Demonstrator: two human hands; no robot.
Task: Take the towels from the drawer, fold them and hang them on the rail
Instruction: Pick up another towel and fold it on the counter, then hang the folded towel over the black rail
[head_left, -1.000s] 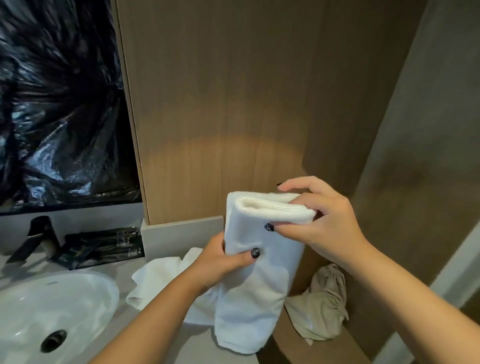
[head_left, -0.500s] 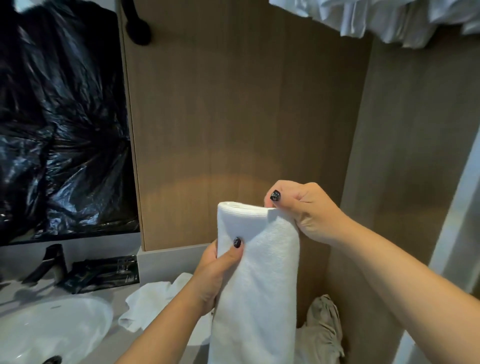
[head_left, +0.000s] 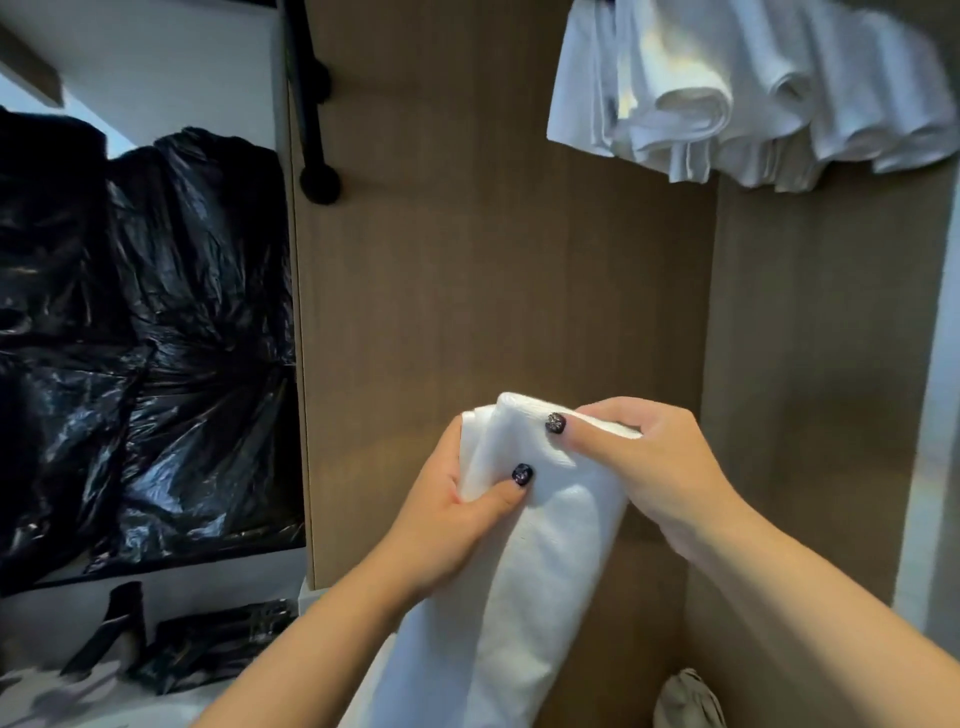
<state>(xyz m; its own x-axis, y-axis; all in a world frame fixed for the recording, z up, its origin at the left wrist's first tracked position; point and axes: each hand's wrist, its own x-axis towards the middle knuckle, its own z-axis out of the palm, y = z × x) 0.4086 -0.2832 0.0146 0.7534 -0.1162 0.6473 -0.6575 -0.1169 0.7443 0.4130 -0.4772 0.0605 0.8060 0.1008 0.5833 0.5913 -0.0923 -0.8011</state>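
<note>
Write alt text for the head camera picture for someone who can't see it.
Two hands, left hand and right hand, grip a folded white towel before a wooden panel. More white towels hang above.

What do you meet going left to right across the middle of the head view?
Black plastic sheeting → wooden panel → left hand → folded white towel → right hand → wooden side wall.
</note>
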